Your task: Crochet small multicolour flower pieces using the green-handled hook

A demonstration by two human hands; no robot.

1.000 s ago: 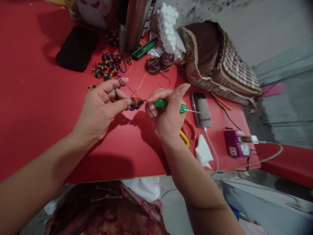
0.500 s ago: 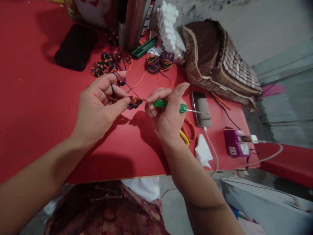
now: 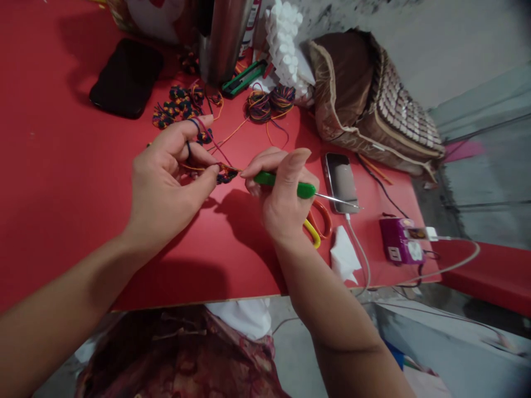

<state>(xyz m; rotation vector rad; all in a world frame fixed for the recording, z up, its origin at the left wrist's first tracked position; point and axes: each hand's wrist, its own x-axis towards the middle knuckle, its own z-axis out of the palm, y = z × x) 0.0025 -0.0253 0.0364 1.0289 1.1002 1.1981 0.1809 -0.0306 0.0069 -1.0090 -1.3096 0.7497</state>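
Pinching the small yarn piece (image 3: 227,176), the left hand (image 3: 160,190) had its grip closed. The piece sat at nine o'clock from the right hand (image 3: 279,213), curled shut around the green stick (image 3: 306,190), whose long metal end pointed between three and four o'clock.

no readable text, marks on the white label (image 3: 394,254) of the purple box (image 3: 387,231) too small to make out, print on the container (image 3: 251,22) behind the flask (image 3: 226,47) blurred
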